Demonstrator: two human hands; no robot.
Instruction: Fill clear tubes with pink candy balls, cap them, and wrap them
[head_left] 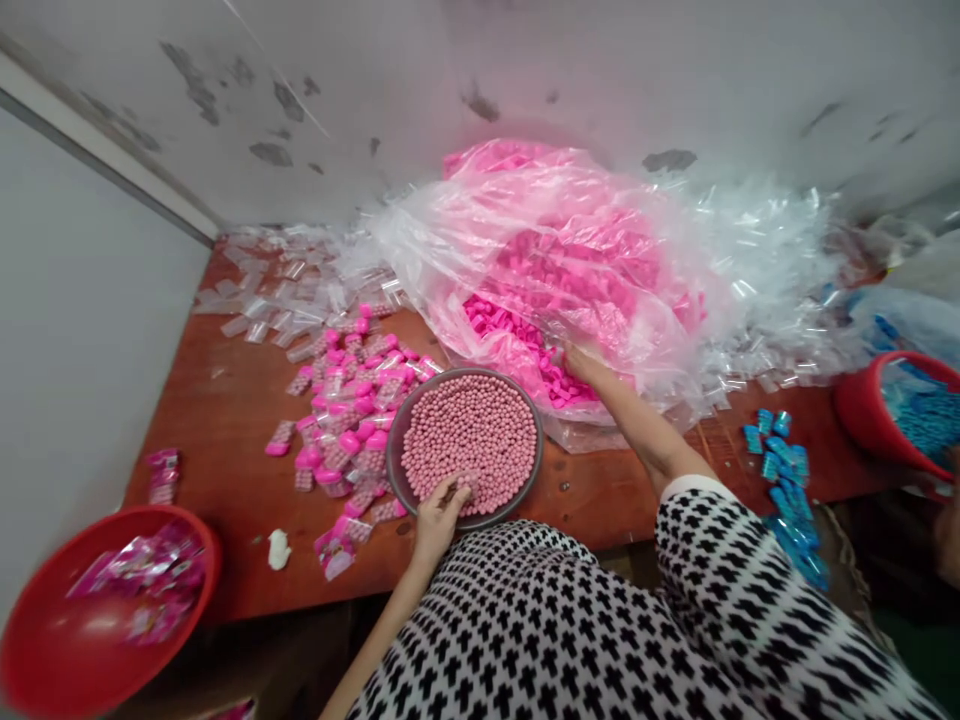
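My left hand (437,515) is at the near rim of a grey bowl (391,462), its fingers closed in a pinch on a small clear plastic container (468,481). Round pink beads (471,430) fill the bowl, and the container is just over them. Farther right, my right hand (576,362) reaches to the mouth of a large clear plastic bag (442,235), at a heap of small pink caps (517,335). Its fingertips are small and partly hidden, so their grip does not show.
Filled pink-capped containers (352,415) lie left of the bowl. Clear empty containers (285,300) spread behind them, with more at right. A red basin (210,560) holds shiny pink packets at left. A red bucket (855,400) and blue pieces (787,470) are at right, near another person's hand (949,535).
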